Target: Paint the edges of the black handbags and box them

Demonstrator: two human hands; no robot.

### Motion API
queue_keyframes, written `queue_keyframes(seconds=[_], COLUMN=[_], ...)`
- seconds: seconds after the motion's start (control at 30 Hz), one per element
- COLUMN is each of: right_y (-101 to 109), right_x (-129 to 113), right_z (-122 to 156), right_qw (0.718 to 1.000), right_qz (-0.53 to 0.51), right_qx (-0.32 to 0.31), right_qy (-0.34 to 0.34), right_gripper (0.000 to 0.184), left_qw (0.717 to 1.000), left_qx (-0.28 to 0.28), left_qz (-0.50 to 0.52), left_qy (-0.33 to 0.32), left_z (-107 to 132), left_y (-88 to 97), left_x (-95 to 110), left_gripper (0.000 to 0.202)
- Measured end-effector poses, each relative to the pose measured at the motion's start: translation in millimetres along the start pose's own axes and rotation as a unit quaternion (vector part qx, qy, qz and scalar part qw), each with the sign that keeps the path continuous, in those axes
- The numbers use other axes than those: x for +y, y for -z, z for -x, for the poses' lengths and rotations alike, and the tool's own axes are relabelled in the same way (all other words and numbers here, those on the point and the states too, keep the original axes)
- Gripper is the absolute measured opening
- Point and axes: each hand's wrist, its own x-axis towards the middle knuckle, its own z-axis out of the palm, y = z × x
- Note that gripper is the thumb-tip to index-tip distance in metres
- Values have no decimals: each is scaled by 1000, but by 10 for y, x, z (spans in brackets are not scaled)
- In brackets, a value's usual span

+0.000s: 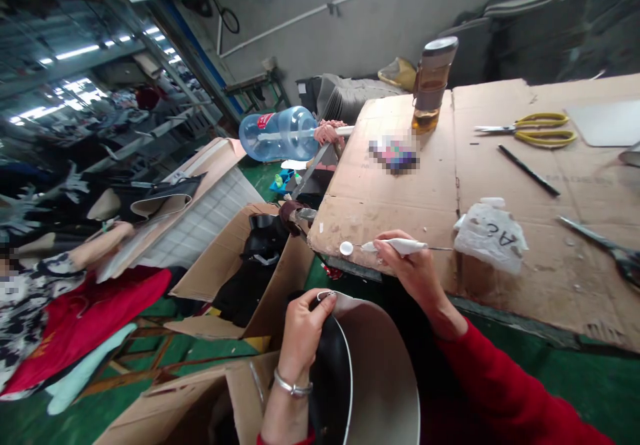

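**Containers.** An open cardboard box [293,268] on the green floor [575,372] holds a heap of black pieces; their kind cannot be told. A second cardboard box [200,398] stands in the foreground, its contents hidden. A blue water jug [280,135] lies on its side. A clear jar [433,85] with a grey lid stands upright on the tabletop [400,192], partly filled with amber liquid.

**Writing.** A crumpled white plastic bag [493,232] bears the letters "AC". The jug carries a red label, which is not legible.

**Materials.** The tabletop is covered in worn brown cardboard.
- Left hand [303,332]: fingers are closed on the upper rim of a curved sheet [385,372]. The sheet is stiff, pale grey on one face, black on the other and white-edged. It is held below the tabletop's near edge.
- Right hand [413,268]: fingers are pinched round a slim white tool [397,246] lying along that edge. Its tip is just beside a small white disc [346,248].
- Yellow-handled scissors [543,128] lie well apart from both hands.
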Motion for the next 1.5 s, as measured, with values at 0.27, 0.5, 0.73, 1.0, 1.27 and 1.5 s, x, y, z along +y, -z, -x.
queue_keyframes(seconds=[0.27, 0.5, 0.73, 1.0, 1.27, 1.5], right_y=[-59, -55, -68, -85, 47, 141], right_x=[89, 114, 143, 136, 97, 99], right_z=[-31, -22, -19, -28, -25, -21], right_qw=[999, 996, 994, 996, 988, 971], right_qz=[-2, 8, 45, 48, -110, -139], right_qx=[-29, -78, -83, -66, -105, -183], right_qy=[20, 30, 52, 42, -40, -64], right_gripper=[24, 24, 20, 23, 33, 39], left_qw=[995, 999, 999, 998, 996, 994], left_qx=[-88, -46, -39, -51, -77, -104], left_qz=[-36, -16, 0, 3, 30, 30], left_qy=[-8, 4, 27, 27, 27, 24], left_z=[-113, -207, -282, -308, -294, -259], left_y=[-148, -175, -181, -239, -266, -292], left_x=[61, 61, 79, 33, 93, 114], left_gripper=[21, 19, 21, 19, 15, 15])
